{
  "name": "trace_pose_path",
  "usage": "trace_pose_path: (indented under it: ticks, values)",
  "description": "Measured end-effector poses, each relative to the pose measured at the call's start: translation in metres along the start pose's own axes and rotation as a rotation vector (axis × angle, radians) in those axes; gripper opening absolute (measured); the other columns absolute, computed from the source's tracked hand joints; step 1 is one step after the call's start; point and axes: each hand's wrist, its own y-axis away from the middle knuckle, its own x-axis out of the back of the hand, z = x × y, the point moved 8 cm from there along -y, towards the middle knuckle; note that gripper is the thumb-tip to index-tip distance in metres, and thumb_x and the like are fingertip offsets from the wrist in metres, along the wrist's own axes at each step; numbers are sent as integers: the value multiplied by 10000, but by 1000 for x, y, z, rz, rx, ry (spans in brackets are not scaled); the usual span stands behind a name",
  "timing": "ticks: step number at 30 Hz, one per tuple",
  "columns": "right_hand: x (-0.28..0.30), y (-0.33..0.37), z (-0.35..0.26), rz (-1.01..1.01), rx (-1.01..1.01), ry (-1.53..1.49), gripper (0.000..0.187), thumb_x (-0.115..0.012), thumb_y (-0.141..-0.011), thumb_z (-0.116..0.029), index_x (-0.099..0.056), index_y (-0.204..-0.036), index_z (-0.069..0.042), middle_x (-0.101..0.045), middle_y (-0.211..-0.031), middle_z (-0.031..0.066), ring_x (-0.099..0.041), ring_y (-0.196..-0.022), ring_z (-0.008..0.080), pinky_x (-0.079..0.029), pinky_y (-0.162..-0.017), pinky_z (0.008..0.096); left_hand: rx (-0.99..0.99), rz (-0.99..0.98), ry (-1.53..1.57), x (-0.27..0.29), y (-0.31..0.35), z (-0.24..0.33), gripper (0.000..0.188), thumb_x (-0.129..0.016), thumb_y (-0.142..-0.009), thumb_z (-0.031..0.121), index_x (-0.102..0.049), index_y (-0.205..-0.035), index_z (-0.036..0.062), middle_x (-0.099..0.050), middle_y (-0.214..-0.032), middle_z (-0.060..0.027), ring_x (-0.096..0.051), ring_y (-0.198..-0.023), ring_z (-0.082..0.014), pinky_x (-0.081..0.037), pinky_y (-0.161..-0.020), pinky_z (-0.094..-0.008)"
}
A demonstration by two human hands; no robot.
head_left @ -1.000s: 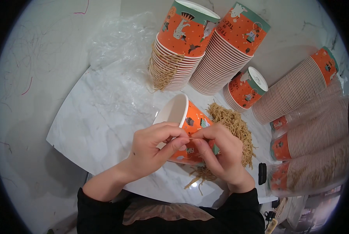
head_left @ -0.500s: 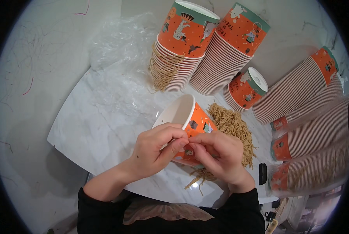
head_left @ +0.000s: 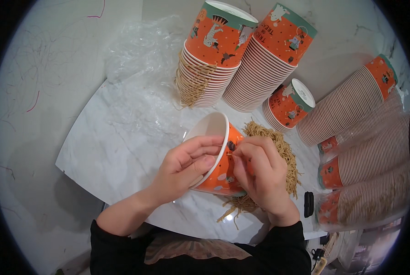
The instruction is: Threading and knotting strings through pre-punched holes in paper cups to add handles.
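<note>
A large orange paper bucket [head_left: 214,179] with a white inside lies tilted on the table before me, its mouth toward the left. My left hand [head_left: 186,166] reaches into the mouth, fingers loosely stretched against the inner wall and thumb apart by the rim. Outside the bucket, my right hand [head_left: 261,169] pinches thumb and forefinger together close to the printed wall. A short, thin tan bit resembling string [head_left: 229,154] shows at that pinch; most of it is hidden. Under and beyond my right hand spreads a pile of tan cords [head_left: 274,137].
Stacks of matching buckets stand at the back, one stack [head_left: 205,75] draped with tan cords. A shorter stack [head_left: 287,105] stands nearer. Wrapped stacks [head_left: 370,169] lie along the right. Crumpled clear plastic [head_left: 141,68] covers the back left. A small black object [head_left: 308,204] lies at right.
My hands have parted from their joint pinch at the rim. The left fingers have opened inside the mouth; the right hand has moved right along the outer wall, still pinching.
</note>
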Motion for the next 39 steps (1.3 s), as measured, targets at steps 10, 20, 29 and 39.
trace_pose_path:
  ticks: [10, 20, 29, 39]
  values:
    - [-1, 2, -4, -25, 22, 41, 291, -748, -734, 29, -632, -999, -4, -627, -962, 112, -655, -798, 274, -545, -646, 345, 58, 13, 43, 1, -2, -6, 361, -500, -1009, 9, -511, -1365, -50, -635, -1278, -130, -624, -1151, -156, -513, -988, -289]
    - [-4, 3, -10, -52, 91, -20, 261, -737, -764, 18, -646, -1008, -3, -634, -949, 109, -653, -796, 279, -550, -661, 361, 137, 74, 26, 10, 1, -15, 230, -591, -1003, 46, -626, -1210, -48, -696, -1021, -51, -639, -872, -73, -528, -777, -230]
    - [18, 2, 0, -107, 24, 77, 248, -742, -735, -23, -697, -973, -77, -635, -882, 45, -649, -774, 232, -522, -613, 333, -598, 183, -1025, -13, 16, 54, 89, -562, -895, -11, -590, -979, 0, -642, -989, -136, -635, -897, -315, -506, -834, -368]
    - [12, 19, 41, 17, -621, -941, 112, -606, -944, 9, -664, -1028, 56, -710, -934, 50, -683, -874, 102, -552, -798, 244, -558, -54, -1706, -72, -9, 73, 73, -613, -902, 35, -574, -959, 59, -687, -891, -58, -685, -832, -271, -459, -1006, -475]
